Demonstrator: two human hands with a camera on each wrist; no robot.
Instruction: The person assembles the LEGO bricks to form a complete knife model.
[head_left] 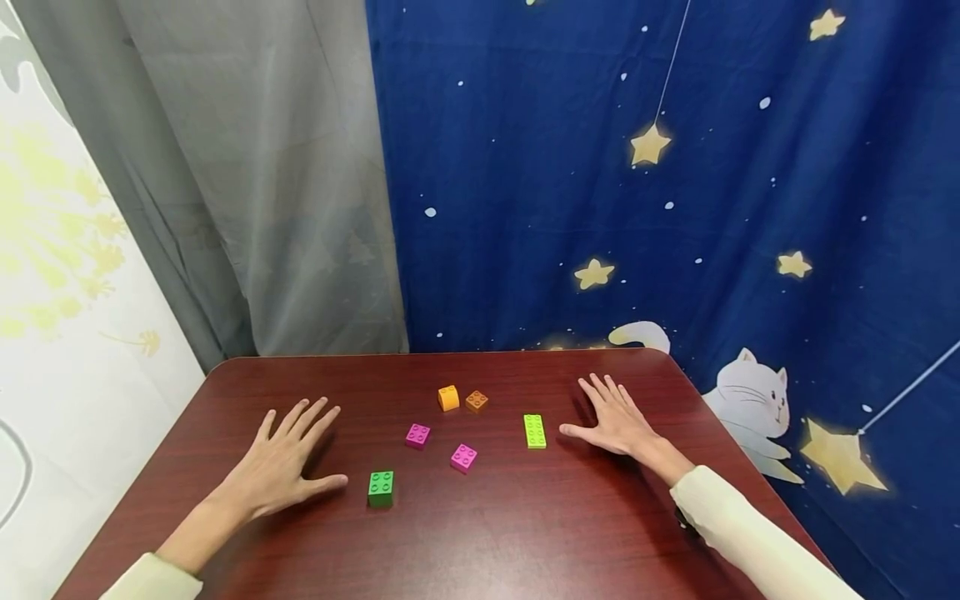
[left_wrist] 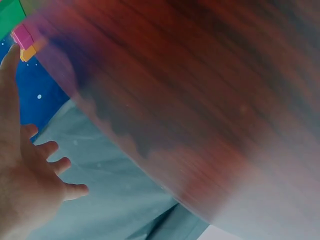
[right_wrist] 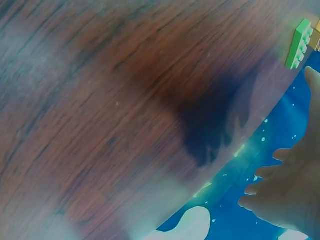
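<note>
My left hand [head_left: 273,462] hovers over the left side of the table, fingers spread and straight, holding nothing. Its thumb points towards a green building block [head_left: 381,488] just to the right. On the other side, my right hand [head_left: 617,419] is spread out too, palm down, with its thumb close to a lime-green long block [head_left: 534,432]. Between the hands lie two magenta blocks, one left [head_left: 417,436] and one nearer [head_left: 463,457]. Behind them sit a yellow-orange rounded block [head_left: 448,398] and a brownish-orange block [head_left: 477,402].
The dark red wood-grain table [head_left: 510,533] has rounded far corners. A grey curtain [head_left: 292,208] and a blue star-patterned curtain [head_left: 517,208] hang right behind its far edge. A white patterned panel [head_left: 67,333] borders the left side.
</note>
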